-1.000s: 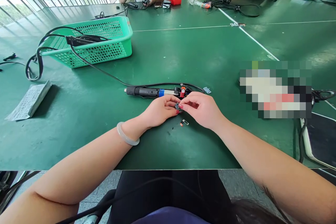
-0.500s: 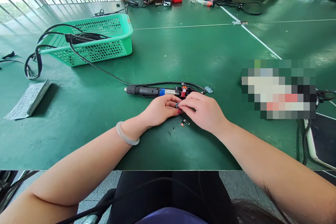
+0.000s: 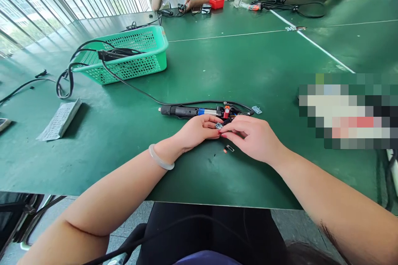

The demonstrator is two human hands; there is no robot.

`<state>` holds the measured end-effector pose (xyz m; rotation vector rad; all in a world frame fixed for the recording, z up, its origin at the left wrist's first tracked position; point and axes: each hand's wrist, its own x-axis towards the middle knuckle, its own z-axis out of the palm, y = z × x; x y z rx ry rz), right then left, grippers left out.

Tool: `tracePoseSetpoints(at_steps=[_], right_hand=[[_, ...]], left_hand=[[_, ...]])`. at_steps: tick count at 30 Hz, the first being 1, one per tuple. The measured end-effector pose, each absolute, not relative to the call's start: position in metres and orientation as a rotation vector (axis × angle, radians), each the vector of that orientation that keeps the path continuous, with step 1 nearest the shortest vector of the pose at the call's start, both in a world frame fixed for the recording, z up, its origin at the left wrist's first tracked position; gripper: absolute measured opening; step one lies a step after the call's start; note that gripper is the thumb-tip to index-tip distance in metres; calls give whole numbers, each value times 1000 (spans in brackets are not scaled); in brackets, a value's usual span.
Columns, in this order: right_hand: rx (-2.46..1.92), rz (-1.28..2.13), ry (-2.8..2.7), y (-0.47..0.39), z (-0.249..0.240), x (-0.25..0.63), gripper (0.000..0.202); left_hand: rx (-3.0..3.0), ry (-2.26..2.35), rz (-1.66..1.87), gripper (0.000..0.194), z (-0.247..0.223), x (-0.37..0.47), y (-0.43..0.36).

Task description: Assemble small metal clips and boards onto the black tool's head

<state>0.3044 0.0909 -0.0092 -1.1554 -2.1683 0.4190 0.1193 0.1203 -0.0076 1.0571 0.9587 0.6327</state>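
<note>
Within the pinching left hand, a small part shows barer; the right hand has slipped lower, grip unclear, work unfinished.

No text can be read, even on the paper

Head-worn view, facing forward and down, near the green table

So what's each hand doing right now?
Left hand: closed, holding a small part.
Right hand: up against that part; whether it grips anything can't be told.
</note>
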Motion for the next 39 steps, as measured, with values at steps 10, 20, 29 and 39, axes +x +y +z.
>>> tracePoseSetpoints(at_steps=[10, 20, 29, 39], right_hand=[[-1125, 715, -2496, 89, -7, 310, 16], [-1164, 664, -2481, 90, -11, 305, 13], [-1290, 736, -2114, 97, -5, 314, 16], [-1201, 369, -2164, 96, -13, 308, 19]], left_hand=[[1138, 950, 654, 31, -10, 119, 120], [1178, 953, 646, 31, -11, 119, 120], [1187, 986, 630, 31, -8, 120, 118], [1150, 988, 627, 29, -9, 121, 119]])
